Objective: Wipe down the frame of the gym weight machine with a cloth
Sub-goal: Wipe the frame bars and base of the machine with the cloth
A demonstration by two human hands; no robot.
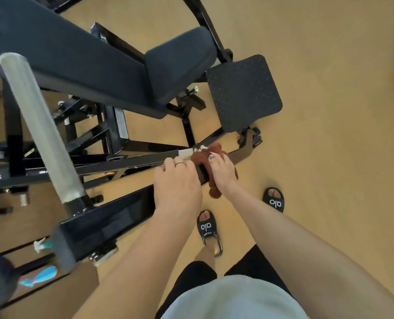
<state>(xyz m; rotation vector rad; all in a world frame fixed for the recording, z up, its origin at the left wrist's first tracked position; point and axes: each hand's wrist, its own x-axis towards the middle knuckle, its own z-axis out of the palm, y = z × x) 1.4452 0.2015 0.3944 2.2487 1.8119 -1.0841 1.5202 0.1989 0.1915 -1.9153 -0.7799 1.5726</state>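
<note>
The brown cloth (211, 157) is bunched over the end of a black steel bar of the weight machine's frame (131, 161), low near the floor and just in front of the person's feet. The right hand (222, 172) grasps the cloth, fingers curled over the top of it with the thumb pressed on the near side, so the fabric wraps round the bar; a loose corner of cloth hangs below the wrist. Just beside it the left hand (176, 180), with a ring on one finger, rests on the same bar, its fingers bent over the far edge of the metal and gripping the frame itself rather than the cloth. A small silver bracket and pin (197, 149) stick out of the bar between the two hands. Beyond the bar stand the dark padded seat (179, 63) and long back pad (60, 51), and to the right a black textured footplate (243, 93). A grey knurled sleeve (39, 125) for weight plates slants across the left side, above a wide black beam (106, 222). Below are two black sandals (206, 226) on a tan floor (329, 65), and a spray bottle (41, 245) sits partly hidden at the lower left.
</note>
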